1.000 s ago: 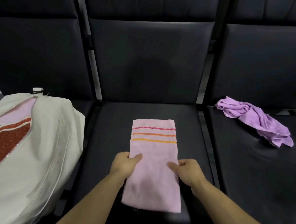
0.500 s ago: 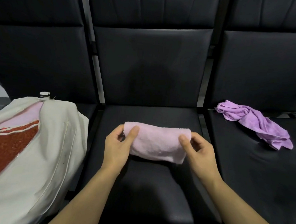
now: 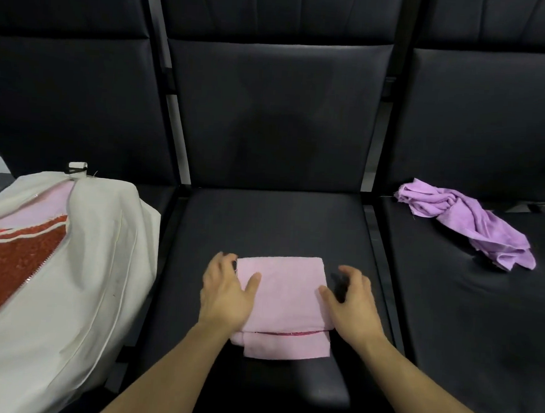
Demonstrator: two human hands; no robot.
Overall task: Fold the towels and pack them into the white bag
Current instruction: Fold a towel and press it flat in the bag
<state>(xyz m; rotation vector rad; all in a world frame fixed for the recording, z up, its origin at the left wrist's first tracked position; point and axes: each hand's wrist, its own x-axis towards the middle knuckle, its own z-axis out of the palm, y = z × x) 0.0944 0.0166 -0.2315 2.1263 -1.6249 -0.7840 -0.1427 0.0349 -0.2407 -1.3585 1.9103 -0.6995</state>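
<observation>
Head view: pink towel lies folded on middle seat, nearest at 6 o'clock, top layer short of bottom one w/ a red stripe edge showing. Left hand rests on its left edge, fingers relaxed, thumb flat on cloth; right hand at its right edge, fingers loosely spread, thumb touching the towel, rest hovering. Looks like fold is being finished; next prob. grip both sides & carry to white bag at 9 o'clock, unzipped, w/ red/pink cloth inside. Purple towel crumpled at 2 o'clock, not yet folded
</observation>
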